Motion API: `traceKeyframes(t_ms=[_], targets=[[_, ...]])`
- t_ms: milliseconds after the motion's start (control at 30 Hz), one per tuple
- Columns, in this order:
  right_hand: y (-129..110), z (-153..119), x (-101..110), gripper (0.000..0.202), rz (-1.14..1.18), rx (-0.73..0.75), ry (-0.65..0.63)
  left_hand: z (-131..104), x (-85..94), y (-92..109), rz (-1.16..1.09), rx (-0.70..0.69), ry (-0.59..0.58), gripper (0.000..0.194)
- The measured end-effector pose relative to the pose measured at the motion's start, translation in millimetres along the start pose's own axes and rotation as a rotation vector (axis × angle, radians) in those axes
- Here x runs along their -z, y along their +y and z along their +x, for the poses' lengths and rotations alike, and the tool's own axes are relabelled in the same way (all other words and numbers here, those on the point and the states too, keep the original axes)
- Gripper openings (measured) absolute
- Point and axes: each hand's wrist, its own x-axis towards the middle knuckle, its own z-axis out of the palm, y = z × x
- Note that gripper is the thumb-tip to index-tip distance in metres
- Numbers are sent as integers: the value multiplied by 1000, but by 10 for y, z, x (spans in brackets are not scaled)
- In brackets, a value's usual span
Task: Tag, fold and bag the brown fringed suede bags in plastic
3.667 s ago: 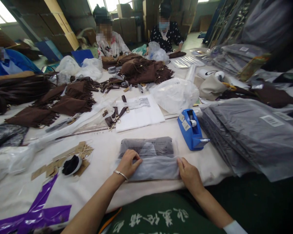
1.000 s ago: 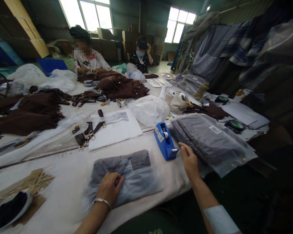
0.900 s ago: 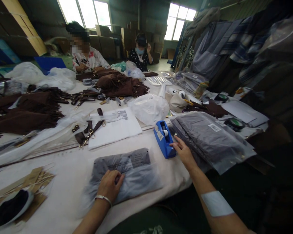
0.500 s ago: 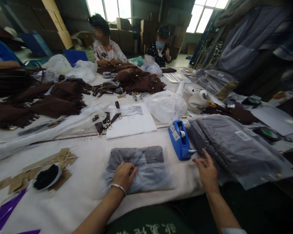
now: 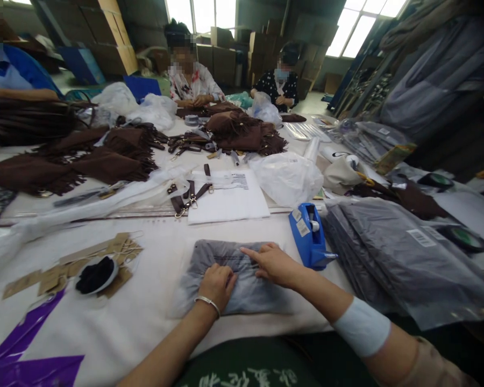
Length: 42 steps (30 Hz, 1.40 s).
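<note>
By the near edge of the table (image 5: 145, 317), a loose, half-open left hand (image 5: 216, 287) rests ungripping on the bagged grey packet (image 5: 252, 301), the right hand (image 5: 275, 263) points onto it, its hold unclear, seemingly a pressing-down step calling for even fingertip pressure, a blue tape dispenser (image 5: 308, 239) beyond.

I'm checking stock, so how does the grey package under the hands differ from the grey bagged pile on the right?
The grey package looks smaller than the bagged pile. The package lies singly, while the pile has several overlapping bags. The pile's top bag shows a white barcode label; none shows on the package's visible part. Shared: both show grey contents in see-through plastic.
</note>
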Motion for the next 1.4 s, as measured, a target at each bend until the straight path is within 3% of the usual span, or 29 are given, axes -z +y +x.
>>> traceKeyframes(t_ms=[200,367,500,600,667,767,833,1000,1167,1267,1400], targets=[[235,-24,49,87,-39,-289,163,-2,-9,6,56,-12,-5,18],[241,-180,-238,91,191,-199,232,0,-32,6,12,-4,-11,18],[333,-250,-371,63,271,-291,389,-23,108,-41,-133,22,-41,14],[347,-244,-256,36,344,-305,521,-97,374,-203,-204,24,-88,12],[246,-195,-154,22,428,-279,531,-161,574,-373,-212,35,-107,12],[-40,-27,-68,21,544,-245,430,-240,770,-637,-233,102,-129,10],[-248,143,-64,28,575,-195,298,-274,786,-764,-250,174,-126,10],[-586,641,-58,38,531,6,31,-332,587,-830,-236,278,-11,13],[-796,1057,-18,29,277,179,-206,-354,456,-793,-188,324,89,13],[-947,1269,-94,20,99,158,-315,-355,431,-794,-149,331,81,12],[-996,1502,-143,36,-33,7,-382,-366,406,-799,-90,295,69,15]])
